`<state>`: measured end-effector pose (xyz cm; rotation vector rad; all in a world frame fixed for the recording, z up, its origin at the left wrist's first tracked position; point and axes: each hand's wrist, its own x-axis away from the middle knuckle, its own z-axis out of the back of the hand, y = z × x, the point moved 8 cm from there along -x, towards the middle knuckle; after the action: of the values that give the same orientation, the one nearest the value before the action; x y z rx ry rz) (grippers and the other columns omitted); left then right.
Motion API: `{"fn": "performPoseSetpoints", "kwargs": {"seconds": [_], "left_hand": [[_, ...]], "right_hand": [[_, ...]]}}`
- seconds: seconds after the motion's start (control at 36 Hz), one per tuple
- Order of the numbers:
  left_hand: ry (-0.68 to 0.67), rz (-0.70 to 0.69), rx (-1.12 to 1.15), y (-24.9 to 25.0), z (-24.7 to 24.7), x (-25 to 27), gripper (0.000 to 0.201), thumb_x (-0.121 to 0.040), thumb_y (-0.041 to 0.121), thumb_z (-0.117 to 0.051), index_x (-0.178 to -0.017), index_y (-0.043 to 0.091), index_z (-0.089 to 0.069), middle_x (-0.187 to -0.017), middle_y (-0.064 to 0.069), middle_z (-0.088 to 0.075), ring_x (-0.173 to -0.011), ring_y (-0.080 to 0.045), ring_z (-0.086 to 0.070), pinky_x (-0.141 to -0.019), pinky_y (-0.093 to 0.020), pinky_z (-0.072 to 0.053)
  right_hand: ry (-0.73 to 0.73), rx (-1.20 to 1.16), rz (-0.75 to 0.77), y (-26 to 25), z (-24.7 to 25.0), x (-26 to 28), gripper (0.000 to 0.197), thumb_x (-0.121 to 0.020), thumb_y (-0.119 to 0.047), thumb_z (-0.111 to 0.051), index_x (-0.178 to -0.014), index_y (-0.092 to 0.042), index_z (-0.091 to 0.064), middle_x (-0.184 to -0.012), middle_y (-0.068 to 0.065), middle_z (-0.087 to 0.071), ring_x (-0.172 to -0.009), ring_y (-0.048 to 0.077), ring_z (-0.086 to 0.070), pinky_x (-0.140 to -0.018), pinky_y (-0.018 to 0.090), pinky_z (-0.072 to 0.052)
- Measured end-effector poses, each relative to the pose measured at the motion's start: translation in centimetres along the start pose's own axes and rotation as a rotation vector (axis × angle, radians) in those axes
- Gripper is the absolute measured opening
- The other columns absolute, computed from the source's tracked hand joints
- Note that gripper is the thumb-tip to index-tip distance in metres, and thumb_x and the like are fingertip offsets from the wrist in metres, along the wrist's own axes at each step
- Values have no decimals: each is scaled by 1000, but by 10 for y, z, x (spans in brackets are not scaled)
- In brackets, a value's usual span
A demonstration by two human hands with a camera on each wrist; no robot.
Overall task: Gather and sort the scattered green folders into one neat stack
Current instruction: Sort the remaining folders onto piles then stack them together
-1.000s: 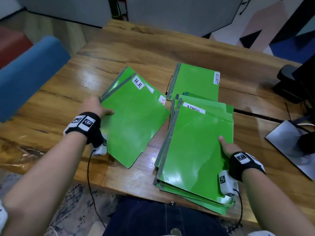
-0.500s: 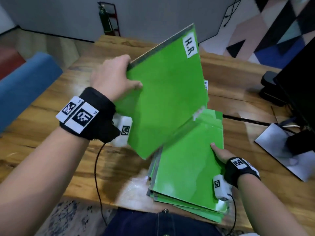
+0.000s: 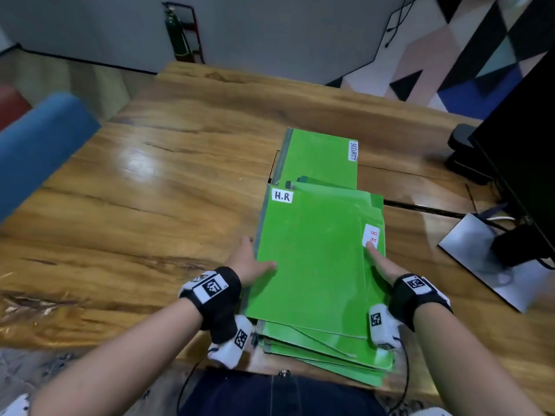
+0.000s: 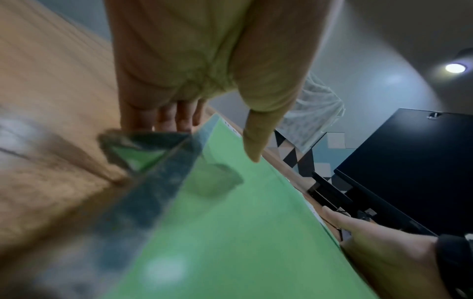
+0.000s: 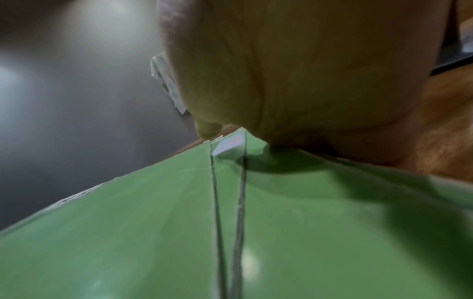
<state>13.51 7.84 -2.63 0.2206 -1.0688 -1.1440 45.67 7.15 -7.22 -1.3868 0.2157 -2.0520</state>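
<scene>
A green folder labelled H.R (image 3: 312, 259) lies on top of the green folder stack (image 3: 324, 349) at the table's front edge. My left hand (image 3: 255, 256) is at its left edge, fingers (image 4: 163, 115) straight along and under the grey spine, thumb just over the cover. My right hand (image 3: 380, 259) holds the stack's right edge; its thumb (image 5: 207, 129) lies by the red H R label (image 3: 371, 235) of the folder below, and its fingers are hidden underneath. A SECURITY folder (image 3: 321, 157) lies flat behind the stack, partly under it.
The wooden table (image 3: 150, 190) stretches left and back. A black monitor (image 3: 525, 145) on a grey stand base (image 3: 480, 259) stands at the right, with a black object (image 3: 462, 151) behind. A blue chair (image 3: 39, 145) is at the left edge.
My left hand lifted the H.R folder off the table, swung it right and lowered it onto the stack. My right hand stayed on the stack's right edge, sliding slightly farther up it.
</scene>
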Motion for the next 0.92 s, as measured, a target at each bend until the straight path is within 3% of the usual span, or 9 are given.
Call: {"fn": "performPoseSetpoints", "kwargs": {"seconds": [0.19,0.31,0.39,0.47,0.53,0.61,0.72,0.81,0.92], "left_hand": [[-65,-80,-112,23,-31,-4,101,-72,12,-79,-149,22,-13,-142,-7,-45,-123,-28,-52,-101,-39,-44],[-104,-101,-238,24,-40,-8,109,-74,19,-78,-151,27,-2,-147,-7,-41,-121,-28,-53,-99,-39,-46],[-155,-117,-267,27,-32,-10,99,-75,30,-77,-150,23,-13,-146,-4,-41,-123,-26,-51,-101,-40,-45],[-149,-117,-194,36,-10,-20,38,-84,33,-68,-113,15,-51,-107,3,-55,-95,-15,-55,-82,-28,-46],[-87,-90,-87,39,11,-37,22,-88,37,-62,-87,19,-50,-87,2,-54,-74,-14,-52,-66,-26,-41],[8,15,95,40,38,-67,26,-90,35,-60,-86,11,-52,-78,-5,-57,-63,-18,-51,-57,-26,-44],[30,65,168,52,47,-108,25,-93,24,-57,-76,8,-48,-66,-7,-48,-56,-19,-45,-53,-27,-40],[57,32,112,67,45,-136,15,-92,20,-56,-93,5,-53,-71,-7,-49,-73,-24,-50,-71,-34,-48],[53,-36,106,91,41,-163,29,-94,16,-53,-121,4,-53,-69,-3,-44,-87,-22,-46,-79,-32,-43]], "right_hand": [[23,129,-47,21,6,-41,171,-7,-103,-32,-151,-12,-19,-157,14,-20,-140,33,-29,-113,51,-24],[42,146,-68,10,6,-17,134,-50,-93,-47,-150,-9,-19,-156,15,-20,-139,33,-31,-110,49,-28],[85,144,-74,2,6,-3,108,-74,-75,-51,-149,-4,-19,-155,17,-23,-137,34,-34,-109,47,-31],[98,124,-108,0,6,2,103,-79,-72,-49,-149,-2,-21,-154,18,-25,-136,34,-36,-108,45,-33],[83,130,-87,-4,5,6,112,-70,-79,-52,-147,-2,-27,-151,18,-31,-133,33,-41,-106,44,-35],[78,131,-61,10,9,-23,154,-18,-96,-54,-141,-4,-39,-141,16,-47,-120,31,-54,-104,44,-42],[57,155,-39,4,11,-15,132,-41,-90,-55,-142,-7,-38,-144,16,-45,-123,31,-51,-105,46,-40],[37,178,-35,5,11,-15,117,-54,-86,-57,-141,-10,-41,-142,14,-47,-120,30,-53,-105,46,-40],[32,181,-26,18,20,-48,131,-37,-95,-56,-140,-15,-43,-143,10,-47,-121,29,-54,-104,47,-42]]}}
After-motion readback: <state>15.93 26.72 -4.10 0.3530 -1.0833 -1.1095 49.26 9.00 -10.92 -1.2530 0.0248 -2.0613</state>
